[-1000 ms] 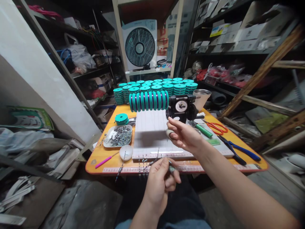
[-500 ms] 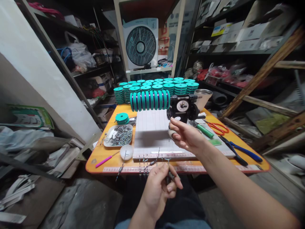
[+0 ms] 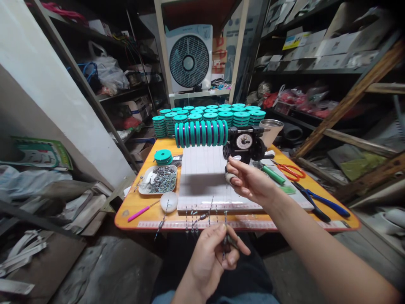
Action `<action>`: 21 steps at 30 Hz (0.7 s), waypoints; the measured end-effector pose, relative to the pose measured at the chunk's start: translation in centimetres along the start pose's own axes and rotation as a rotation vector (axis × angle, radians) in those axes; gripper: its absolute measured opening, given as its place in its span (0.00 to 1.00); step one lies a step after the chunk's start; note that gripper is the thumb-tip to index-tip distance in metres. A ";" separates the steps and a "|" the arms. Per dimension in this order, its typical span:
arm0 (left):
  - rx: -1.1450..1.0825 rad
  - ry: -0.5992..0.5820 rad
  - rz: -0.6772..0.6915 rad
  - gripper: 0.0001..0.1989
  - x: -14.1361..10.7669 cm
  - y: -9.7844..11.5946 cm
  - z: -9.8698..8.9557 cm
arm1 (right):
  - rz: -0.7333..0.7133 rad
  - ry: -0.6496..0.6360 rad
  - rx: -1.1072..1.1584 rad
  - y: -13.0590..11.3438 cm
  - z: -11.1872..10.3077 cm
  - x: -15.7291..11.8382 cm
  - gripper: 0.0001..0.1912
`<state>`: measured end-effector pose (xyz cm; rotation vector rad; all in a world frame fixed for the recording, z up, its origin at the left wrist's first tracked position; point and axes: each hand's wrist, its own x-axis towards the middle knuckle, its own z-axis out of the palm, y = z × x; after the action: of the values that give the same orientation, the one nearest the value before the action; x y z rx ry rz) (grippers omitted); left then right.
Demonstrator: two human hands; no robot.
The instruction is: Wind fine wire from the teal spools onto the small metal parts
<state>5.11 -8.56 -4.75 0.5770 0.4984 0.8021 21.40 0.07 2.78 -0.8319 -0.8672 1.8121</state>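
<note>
My left hand [image 3: 217, 251] is closed at the table's front edge, thumb and index finger pinching a thin fishing line [image 3: 225, 215] with a small dark piece partly hidden among the fingers. Above it, my right hand [image 3: 248, 181] is closed too, its fingertips pinched on the upper part of the line. A pale wrap covers one of its fingers. Behind the hands, a row of teal spools [image 3: 201, 133] sits on the shaft of a black winding device with a dial [image 3: 244, 142]. Several dark-beaded lines [image 3: 191, 219] hang over the white board [image 3: 202, 169] to the left.
A white dish [image 3: 142, 191] of small metal parts, a white round lump [image 3: 168, 202] and a pink-handled tool [image 3: 138, 213] lie left. Orange scissors [image 3: 292, 171], blue-handled pliers [image 3: 327, 203] and a green tube [image 3: 274, 175] lie right. Stacked teal spools [image 3: 241, 116] and a cup [image 3: 271, 131] stand behind.
My left hand has lowered slightly, its index finger reaching further right. The small crosswise piece seen above its fingertips no longer shows there. My right hand keeps nearly the same place.
</note>
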 end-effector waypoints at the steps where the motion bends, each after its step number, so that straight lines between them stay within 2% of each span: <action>1: 0.000 0.002 0.003 0.13 0.0 -0.1 0.0 | -0.006 0.003 -0.006 0.0 0.0 0.0 0.20; 5: -0.010 0.024 0.011 0.13 -0.6 -0.5 -0.5 | -0.036 0.030 -0.104 1.0 -0.4 -0.7 0.14; 9: -0.004 0.031 -0.026 0.18 -1.7 -1.2 -1.6 | -0.007 0.067 -0.330 3.9 -0.8 -2.3 0.21; 14: 0.069 0.008 -0.031 0.21 -2.6 -1.5 -2.2 | -0.047 0.002 -0.445 7.3 -0.4 -4.2 0.19; 17: 0.099 -0.023 -0.026 0.22 -2.8 -1.4 -2.1 | -0.097 -0.001 -0.421 8.1 0.4 -4.8 0.15; 21: 0.123 -0.045 -0.026 0.24 -3.0 -1.3 -1.8 | -0.109 0.029 -0.243 8.5 1.2 -5.0 0.13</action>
<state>2.88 -11.08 -6.31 0.6990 0.5154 0.7356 18.25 -7.51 -2.87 -0.9422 -1.1073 1.6168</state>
